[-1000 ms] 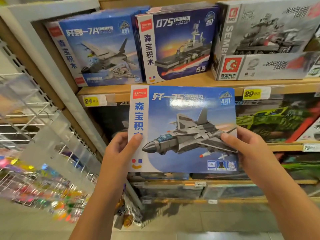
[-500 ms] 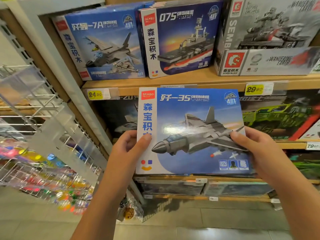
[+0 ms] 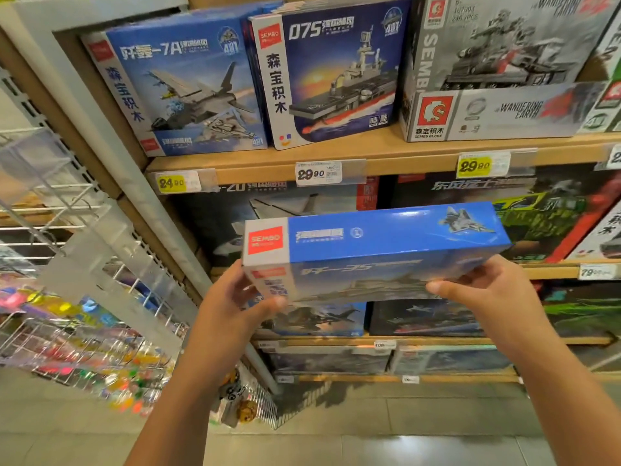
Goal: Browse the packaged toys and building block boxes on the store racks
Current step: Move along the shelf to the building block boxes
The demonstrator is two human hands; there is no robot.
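Blue jet box (image 3: pixel 373 250) held flat before the middle shelf (image 3: pixel 369 164), top edge showing.
Left hand (image 3: pixel 235 297) grips at 9 o'clock, right hand (image 3: pixel 487 290) at 3, fingers curled round ends; rigid, probably light, glossy; hold by corners.

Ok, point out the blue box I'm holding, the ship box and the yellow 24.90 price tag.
Blue box (image 3: pixel 386 238), head view, on its upturned top edge.
Ship box (image 3: pixel 336 75), head view, on the ship picture.
Price tag (image 3: pixel 172 183), head view, on the yellow price.
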